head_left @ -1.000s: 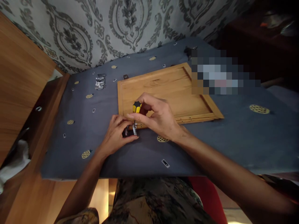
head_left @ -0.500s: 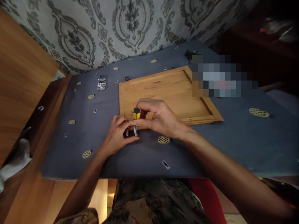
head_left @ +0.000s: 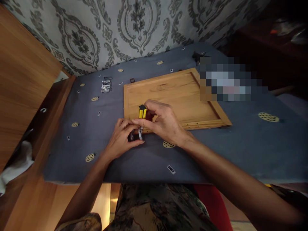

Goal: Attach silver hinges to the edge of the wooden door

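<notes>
A framed wooden panel [head_left: 166,96], like a cabinet door, lies flat on the cloth-covered table. At its near left corner my left hand [head_left: 122,136] curls its fingers and thumb around a metal hinge [head_left: 140,132]. My right hand [head_left: 162,118] grips a screwdriver by its yellow and black handle [head_left: 142,112], which stands nearly upright above the hinge. The screwdriver's tip and any screw are hidden behind my fingers.
Several metal hinges [head_left: 106,85] lie in a row at the back left. A small dark bracket [head_left: 132,80] sits behind the panel. A dark tool [head_left: 199,57] rests near the back right, beside a pixelated patch. A wooden cabinet [head_left: 29,57] stands at the left.
My right hand and the screwdriver handle have risen slightly above the hinge, and the thumb has shifted. My left hand keeps its hold. The whole view has shifted a little.
</notes>
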{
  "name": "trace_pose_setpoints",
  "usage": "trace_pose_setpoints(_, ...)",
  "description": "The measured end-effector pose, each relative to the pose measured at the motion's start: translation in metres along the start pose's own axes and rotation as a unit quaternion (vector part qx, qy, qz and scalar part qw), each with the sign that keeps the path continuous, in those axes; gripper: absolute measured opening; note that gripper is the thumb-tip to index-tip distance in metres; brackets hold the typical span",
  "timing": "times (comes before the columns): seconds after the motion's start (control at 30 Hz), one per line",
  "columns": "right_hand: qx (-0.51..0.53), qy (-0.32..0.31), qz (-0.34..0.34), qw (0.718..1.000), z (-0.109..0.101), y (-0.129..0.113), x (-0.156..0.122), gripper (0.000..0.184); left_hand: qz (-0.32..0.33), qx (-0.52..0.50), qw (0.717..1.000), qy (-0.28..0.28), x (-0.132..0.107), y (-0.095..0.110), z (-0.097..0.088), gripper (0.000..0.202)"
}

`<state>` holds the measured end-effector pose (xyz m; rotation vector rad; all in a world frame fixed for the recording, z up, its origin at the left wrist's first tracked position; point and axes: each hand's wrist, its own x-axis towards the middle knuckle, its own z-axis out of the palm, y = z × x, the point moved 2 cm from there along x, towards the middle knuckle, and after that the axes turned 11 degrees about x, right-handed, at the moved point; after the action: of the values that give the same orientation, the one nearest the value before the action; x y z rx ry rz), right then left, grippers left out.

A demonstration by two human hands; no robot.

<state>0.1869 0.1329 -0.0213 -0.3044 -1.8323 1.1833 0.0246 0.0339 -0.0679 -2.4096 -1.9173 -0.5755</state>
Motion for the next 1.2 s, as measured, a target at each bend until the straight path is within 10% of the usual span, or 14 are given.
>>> trace_pose_setpoints(0.37,0.132,-0.080,0.084,0.984,-0.004,-0.001,-0.001,0.037,0.001,0.007,1.000,0.002,0.001,0.001,-0.002,0.038)
trace_pose_setpoints(0.9,0.023,0.107,-0.007,0.994,-0.007,-0.014,-0.006,0.026,0.013,0.000,1.000,0.012,0.001,0.001,0.000,0.042)
trace_pose_setpoints(1.2,0.004,0.044,-0.005,0.999,-0.004,-0.005,-0.004,0.030,0.006,0.000,1.000,0.005,0.000,-0.001,0.001,0.041)
